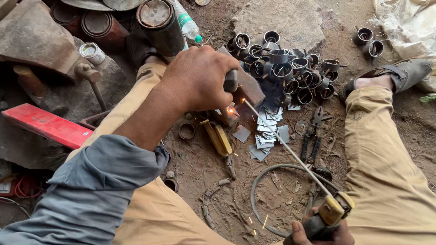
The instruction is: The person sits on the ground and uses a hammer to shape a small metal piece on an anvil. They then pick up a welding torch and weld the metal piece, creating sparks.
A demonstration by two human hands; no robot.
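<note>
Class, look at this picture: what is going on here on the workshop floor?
A person sits on the dirt floor, welding. The right hand holds an electrode holder whose thin rod reaches a small workpiece, where sparks glow. The left hand grips a dark metal tool pressed over that piece. A heap of short metal rings and cut square plates lies just beyond, with pliers beside them.

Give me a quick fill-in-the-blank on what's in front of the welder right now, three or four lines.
1. The right hand holds a yellow holder with a long thin ____ clamped in it.
2. The left hand grips a ____ above the glowing spot.
3. The pile of short metal rings lies on the ____.
4. The pliers lie ____ the flat metal squares and the right leg.

Missing words: rod; hammer; ground; between
</note>
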